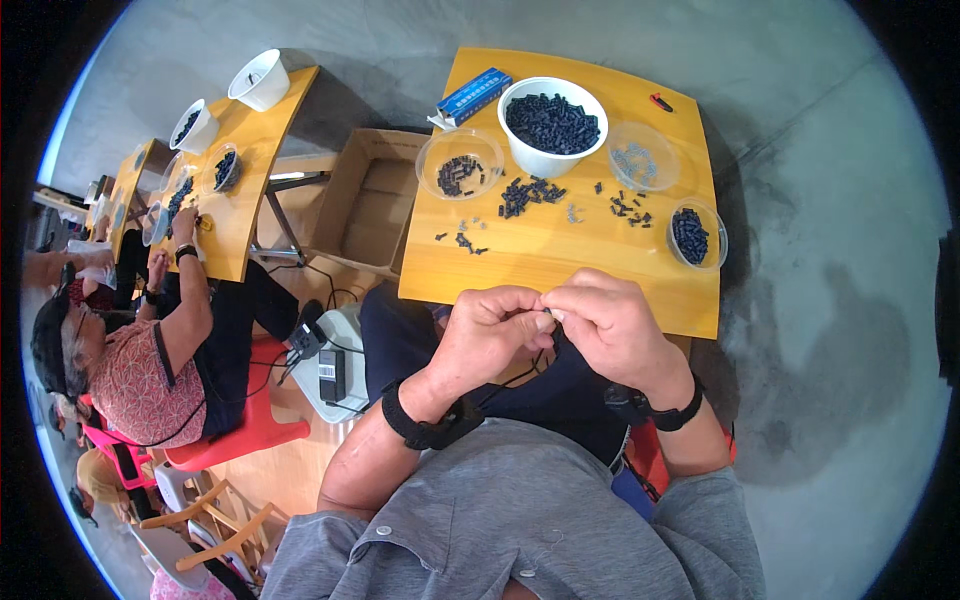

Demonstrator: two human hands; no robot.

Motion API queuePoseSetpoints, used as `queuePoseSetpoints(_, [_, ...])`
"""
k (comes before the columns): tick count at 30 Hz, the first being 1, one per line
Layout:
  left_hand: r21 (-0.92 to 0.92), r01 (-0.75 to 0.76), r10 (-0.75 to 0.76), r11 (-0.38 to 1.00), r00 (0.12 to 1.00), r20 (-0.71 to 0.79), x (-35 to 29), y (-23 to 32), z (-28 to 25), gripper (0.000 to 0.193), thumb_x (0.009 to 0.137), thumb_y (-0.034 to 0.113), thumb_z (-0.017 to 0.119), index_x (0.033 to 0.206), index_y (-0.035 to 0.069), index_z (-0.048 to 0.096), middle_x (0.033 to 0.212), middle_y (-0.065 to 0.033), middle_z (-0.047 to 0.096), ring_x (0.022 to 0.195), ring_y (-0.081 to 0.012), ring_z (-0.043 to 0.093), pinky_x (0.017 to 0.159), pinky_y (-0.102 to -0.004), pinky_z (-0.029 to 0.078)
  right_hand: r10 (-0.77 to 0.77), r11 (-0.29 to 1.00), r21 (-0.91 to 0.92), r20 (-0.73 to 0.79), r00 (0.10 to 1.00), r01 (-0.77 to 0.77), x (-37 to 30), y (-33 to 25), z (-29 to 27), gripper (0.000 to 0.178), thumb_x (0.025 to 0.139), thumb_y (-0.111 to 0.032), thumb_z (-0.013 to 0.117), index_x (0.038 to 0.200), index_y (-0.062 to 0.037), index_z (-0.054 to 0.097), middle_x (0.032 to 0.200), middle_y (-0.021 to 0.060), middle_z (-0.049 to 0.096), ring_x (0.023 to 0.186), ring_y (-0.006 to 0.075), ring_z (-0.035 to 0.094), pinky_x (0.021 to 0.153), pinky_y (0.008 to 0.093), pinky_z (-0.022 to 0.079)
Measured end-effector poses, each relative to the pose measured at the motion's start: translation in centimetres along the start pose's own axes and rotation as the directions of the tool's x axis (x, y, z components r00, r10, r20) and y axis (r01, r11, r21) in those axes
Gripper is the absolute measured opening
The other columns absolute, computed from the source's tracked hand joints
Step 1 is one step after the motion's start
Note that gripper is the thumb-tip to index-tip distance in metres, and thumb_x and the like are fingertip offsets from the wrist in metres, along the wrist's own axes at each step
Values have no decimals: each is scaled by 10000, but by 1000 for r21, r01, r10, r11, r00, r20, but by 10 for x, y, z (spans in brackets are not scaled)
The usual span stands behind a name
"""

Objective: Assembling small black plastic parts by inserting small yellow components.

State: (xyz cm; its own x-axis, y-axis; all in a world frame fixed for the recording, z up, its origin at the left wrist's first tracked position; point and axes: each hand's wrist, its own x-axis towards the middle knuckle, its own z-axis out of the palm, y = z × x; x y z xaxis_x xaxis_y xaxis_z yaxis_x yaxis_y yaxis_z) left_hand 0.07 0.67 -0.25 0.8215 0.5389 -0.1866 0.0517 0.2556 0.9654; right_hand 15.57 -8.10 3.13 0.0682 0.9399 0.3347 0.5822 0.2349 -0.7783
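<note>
My left hand [498, 328] and my right hand [612, 322] meet fingertip to fingertip just off the near edge of the yellow table [560, 270]. Both are closed in a pinch around something tiny, mostly hidden by the fingers; its kind cannot be told. Beyond them, small black cylindrical pieces [530, 196] lie in a heap, with a looser group of black pieces [630, 210] to the right and a few black bits [468, 243] at the left. Small silvery parts [574, 214] are scattered between the groups.
At the back stands a white bucket [545, 163] full of black pieces, beside a blue box [474, 96]. Clear tubs hold black pieces [458, 176], silvery parts [634, 163] and more black pieces [690, 236]. A red-and-black tool [661, 102] lies far right. Left are a cardboard box [370, 205] and a co-worker [140, 365].
</note>
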Motion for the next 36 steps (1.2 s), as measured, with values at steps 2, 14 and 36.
queuePoseSetpoints(2, [-53, 14, -15, 998, 1000, -21, -1, 0, 3, 104, 869, 51, 609, 926, -26, 648, 761, -39, 659, 683, -74, 609, 634, -197, 498, 6, 1000, 0, 21, 1000, -6, 0, -2, -4, 145, 759, 43, 579, 893, 11, 626, 715, 142, 566, 642, 298, 583, 573, 357, 466])
queuePoseSetpoints(14, [-121, 50, -46, 991, 998, 36, -7, 14, 10, 100, 882, 65, 591, 917, -17, 635, 746, -26, 646, 662, -65, 597, 614, -188, 479, 306, 845, 445, 54, 950, -297, -16, -6, -12, 152, 848, 15, 568, 998, 26, 594, 781, 30, 603, 630, 51, 561, 534, 203, 463])
queuePoseSetpoints(36, [-188, 28, -25, 982, 999, 21, 3, 9, 6, 69, 855, 28, 612, 910, -3, 641, 869, -44, 645, 796, -89, 597, 725, -219, 476, 418, 682, 658, 8, 909, -319, -11, 3, -2, 208, 914, -166, 558, 837, 25, 580, 687, 52, 590, 525, 76, 560, 472, 196, 457])
